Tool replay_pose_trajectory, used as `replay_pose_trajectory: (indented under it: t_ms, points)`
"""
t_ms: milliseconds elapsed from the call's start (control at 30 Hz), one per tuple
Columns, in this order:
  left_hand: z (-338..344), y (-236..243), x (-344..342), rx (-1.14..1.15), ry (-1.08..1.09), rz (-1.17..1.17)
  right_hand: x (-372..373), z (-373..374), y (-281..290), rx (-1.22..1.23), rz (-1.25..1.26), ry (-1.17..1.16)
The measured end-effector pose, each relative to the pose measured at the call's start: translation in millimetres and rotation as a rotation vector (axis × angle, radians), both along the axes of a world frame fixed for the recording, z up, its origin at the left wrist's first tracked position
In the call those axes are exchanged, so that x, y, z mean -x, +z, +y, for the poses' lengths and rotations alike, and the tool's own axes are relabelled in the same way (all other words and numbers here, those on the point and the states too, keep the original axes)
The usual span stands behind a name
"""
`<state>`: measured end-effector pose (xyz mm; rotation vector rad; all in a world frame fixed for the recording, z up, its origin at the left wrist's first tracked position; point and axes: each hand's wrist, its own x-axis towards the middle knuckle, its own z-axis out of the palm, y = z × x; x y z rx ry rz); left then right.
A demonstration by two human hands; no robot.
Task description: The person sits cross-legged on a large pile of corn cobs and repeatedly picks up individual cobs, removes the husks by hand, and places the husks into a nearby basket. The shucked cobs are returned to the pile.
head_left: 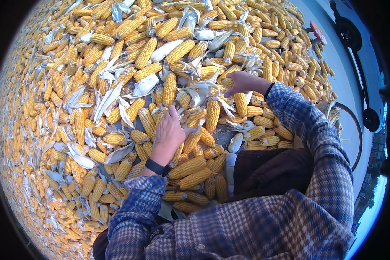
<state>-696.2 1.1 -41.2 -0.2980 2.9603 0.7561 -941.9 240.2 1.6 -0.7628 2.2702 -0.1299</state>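
Note:
My left hand (168, 133) reaches over the pile of corn, its thumb and fingers apart, and nothing shows in its grip. Just beyond its fingertips stands a yellow ear of corn (170, 89). To the right, my right hand (243, 83) is curled around the end of an ear of corn (226, 82), mostly hidden by the fingers. Pale dry husks (201, 92) lie between the two hands. Another ear (212, 115) with a husk at its side rests below my right hand.
Husked ears and loose husks (145, 86) spread widely to the left and far side. My dark-trousered leg (271, 171) is at the lower right. Beyond the pile are a red object (318, 33), a curved dark hoop (359, 130) and a vehicle wheel (349, 34).

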Motion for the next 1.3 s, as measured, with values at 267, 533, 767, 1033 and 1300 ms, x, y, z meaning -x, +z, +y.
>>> replay_pose_trajectory:
  t_ms: [267,533,767,1033,1300]
  points:
    - [-5.4,-70.0,-21.1,0.055,-0.101,0.078,-29.0,-15.8,-70.0,0.273,0.413,0.311]
    - [-29.9,-68.7,-8.9,-0.900,0.361,0.010,-20.8,-52.6,-92.6,-0.108,0.264,0.485]
    - [-73.3,-59.4,9.6,-2.168,0.554,-0.148,-19.1,-22.7,-89.7,0.024,0.126,0.407]
    - [-61.7,-65.1,14.4,-2.516,0.205,-0.309,-11.9,-60.8,-105.8,0.178,-0.038,0.028]
    - [-34.3,-67.6,-5.0,-2.808,0.302,-0.540,-47.8,-113.7,-89.2,0.433,-0.406,-0.090]
